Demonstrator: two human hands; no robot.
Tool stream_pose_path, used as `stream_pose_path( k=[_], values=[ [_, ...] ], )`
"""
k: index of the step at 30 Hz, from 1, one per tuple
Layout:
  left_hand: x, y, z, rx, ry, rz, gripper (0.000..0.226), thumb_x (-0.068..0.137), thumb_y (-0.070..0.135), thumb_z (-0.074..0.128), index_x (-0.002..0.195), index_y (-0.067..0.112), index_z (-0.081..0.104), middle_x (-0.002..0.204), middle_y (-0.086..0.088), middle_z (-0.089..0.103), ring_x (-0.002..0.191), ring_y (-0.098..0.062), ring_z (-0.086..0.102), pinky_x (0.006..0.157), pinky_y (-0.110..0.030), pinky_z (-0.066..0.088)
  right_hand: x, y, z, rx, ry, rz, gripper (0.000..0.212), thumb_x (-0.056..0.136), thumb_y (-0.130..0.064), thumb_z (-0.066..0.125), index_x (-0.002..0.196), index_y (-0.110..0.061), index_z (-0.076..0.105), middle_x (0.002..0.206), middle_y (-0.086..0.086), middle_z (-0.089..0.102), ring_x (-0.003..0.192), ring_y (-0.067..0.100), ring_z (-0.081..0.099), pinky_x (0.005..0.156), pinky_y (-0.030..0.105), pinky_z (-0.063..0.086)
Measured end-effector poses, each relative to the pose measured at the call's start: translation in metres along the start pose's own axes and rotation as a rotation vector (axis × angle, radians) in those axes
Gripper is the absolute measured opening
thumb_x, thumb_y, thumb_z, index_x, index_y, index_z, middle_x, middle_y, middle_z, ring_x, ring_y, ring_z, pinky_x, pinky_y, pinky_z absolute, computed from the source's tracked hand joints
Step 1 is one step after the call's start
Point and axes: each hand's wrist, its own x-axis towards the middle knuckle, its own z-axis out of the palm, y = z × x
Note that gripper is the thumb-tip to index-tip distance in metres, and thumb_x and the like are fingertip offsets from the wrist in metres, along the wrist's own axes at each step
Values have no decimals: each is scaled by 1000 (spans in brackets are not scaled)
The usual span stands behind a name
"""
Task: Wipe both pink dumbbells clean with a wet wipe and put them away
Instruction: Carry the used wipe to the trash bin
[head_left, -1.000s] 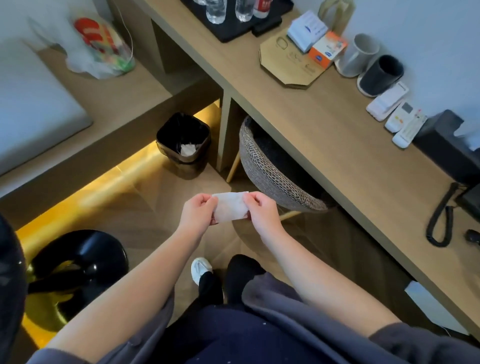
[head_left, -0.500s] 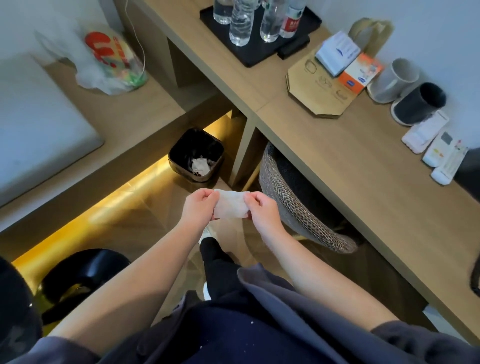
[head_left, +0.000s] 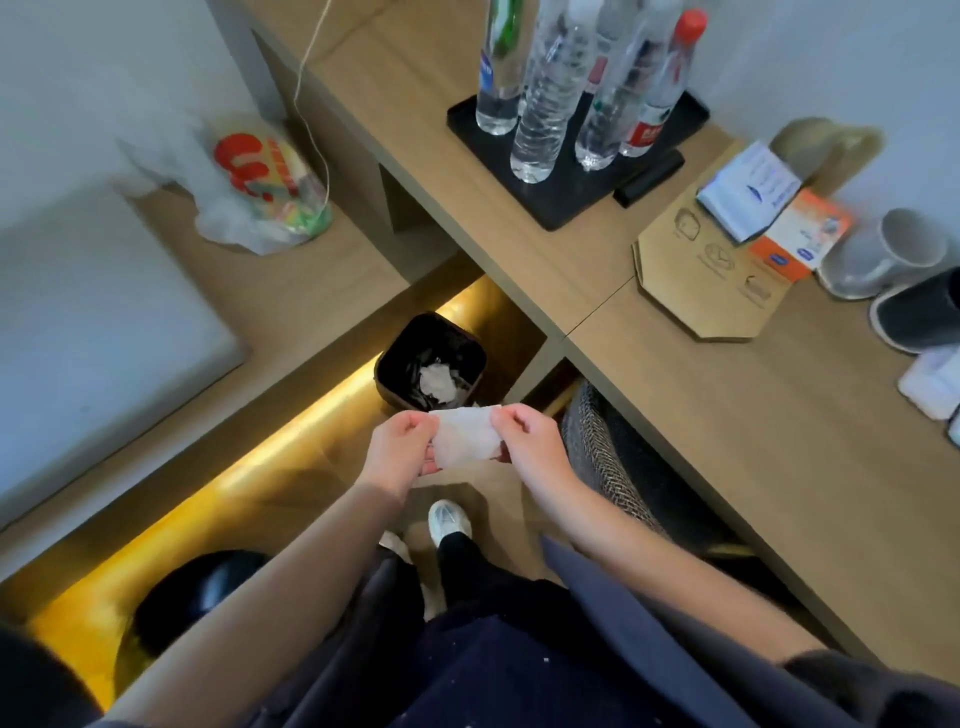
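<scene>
We pinch the wet wipe (head_left: 465, 434) between our left hand (head_left: 400, 451) and right hand (head_left: 527, 439), stretched flat just in front of the black waste bin (head_left: 431, 364). A crumpled wipe (head_left: 436, 382) lies inside the bin, under the wooden desk (head_left: 727, 415).

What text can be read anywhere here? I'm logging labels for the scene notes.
None can be read as words.
Bottle labels: too blurred.
Plastic bag: red graphics, unreadable.
Blue-white packet: print too small.
Orange box: print too small.
Cardboard sheet: outline icons, captions too small.
</scene>
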Motion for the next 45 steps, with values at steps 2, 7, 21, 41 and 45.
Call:
stream_pose_path(
  k=[2,7,21,41,45],
  values=[
    [11,10,-7,7,-10,-4,18,102,24,49,106,14,64,90,-8,60,80,-19,57,63,-25,51,6,-8,6,36,-8,11,19,98,-19,53,92,-7,67,73,2,57,66,12,55,59,16,47],
    [50,32,-23,42,-87,2,19,101,22,51,105,8,65,76,-4,56,68,-15,54,67,-29,51,23,-28,22,91,27,42,16,98,-21,53,93,-17,68,80,0,59,75,13,57,64,18,50],
    [177,142,-81,563,-419,79,29,101,29,51,119,10,63,111,-12,61,106,-29,60,93,-44,56,99,-95,129,470,528,284,22,102,-24,49,98,-12,67,89,4,62,78,10,55,62,19,46],
    [202,127,-86,790,-483,254,20,102,27,50,106,11,61,109,-11,59,101,-22,61,76,-24,56,105,-51,187,693,703,306,19,101,-32,50,96,-18,62,95,6,60,92,15,58,64,13,45],
    [228,112,-73,850,-512,239,18,100,25,52,107,11,62,110,-11,58,106,-23,59,84,-28,57,126,-32,189,685,722,432,19,98,-31,56,80,-27,56,86,2,59,81,15,58,59,12,43]
  ],
)
